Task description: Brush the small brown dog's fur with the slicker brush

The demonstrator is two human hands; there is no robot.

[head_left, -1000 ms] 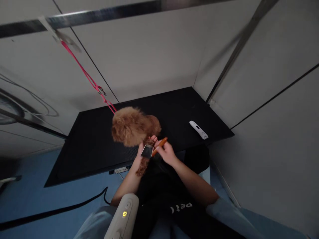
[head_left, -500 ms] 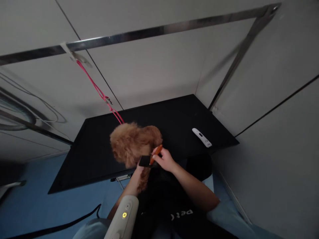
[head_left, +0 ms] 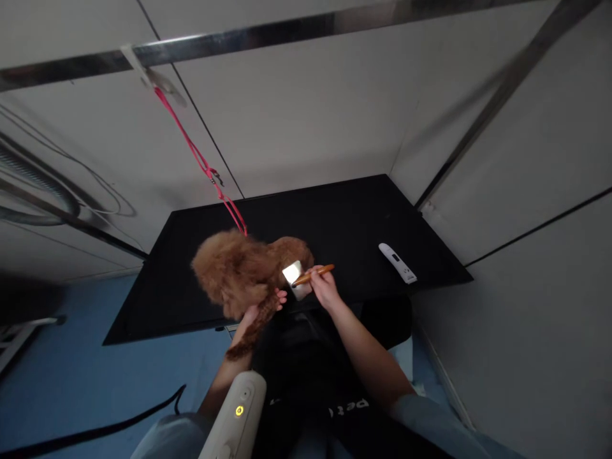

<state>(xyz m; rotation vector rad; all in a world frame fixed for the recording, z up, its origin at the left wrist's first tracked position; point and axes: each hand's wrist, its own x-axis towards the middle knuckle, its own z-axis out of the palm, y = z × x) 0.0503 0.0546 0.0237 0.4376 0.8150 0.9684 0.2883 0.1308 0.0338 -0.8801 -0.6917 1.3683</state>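
A small brown curly dog (head_left: pixel 239 271) stands at the near edge of a black grooming table (head_left: pixel 335 217), tied by a red leash (head_left: pixel 201 156) to the metal bar overhead. My left hand (head_left: pixel 261 310) is wrapped round one of the dog's legs, which hangs over the table edge. My right hand (head_left: pixel 322 285) grips the orange handle of a slicker brush (head_left: pixel 301 278). The brush's pale head lies against the dog's fur at its rear.
A white clipper (head_left: pixel 396 262) lies on the table's right side. A white dryer nozzle (head_left: pixel 236 414) with a lit yellow button sits near my chest. A black cable (head_left: pixel 95 428) runs over the blue floor at left. Grey wall panels close the back and right.
The brush head has swung up from the dog's leg to its rear, its pale face now showing. My left hand has drawn the leg down and left. The camera view shifted slightly.
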